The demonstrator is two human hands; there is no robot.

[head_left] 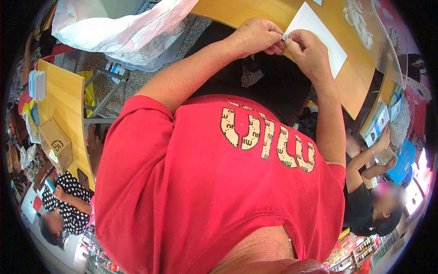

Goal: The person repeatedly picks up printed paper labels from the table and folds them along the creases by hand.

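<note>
My left hand (259, 37) and my right hand (309, 54) meet at the near edge of a wooden table (360, 86). The fingers of both are pinched together around a small whitish piece (285, 36), mostly hidden by the fingertips. A white sheet of paper (329, 43) lies on the table, partly behind my right hand. Further right on the tabletop is a loose group of small white pieces (358, 20).
A white plastic bag (114, 27) hangs over a clear bin at upper left. Another table (64, 100) at left holds a cardboard box (55, 145) and stacked packets (38, 85). Seated people (73, 201) are at lower left and at right (360, 201), the latter handling packets.
</note>
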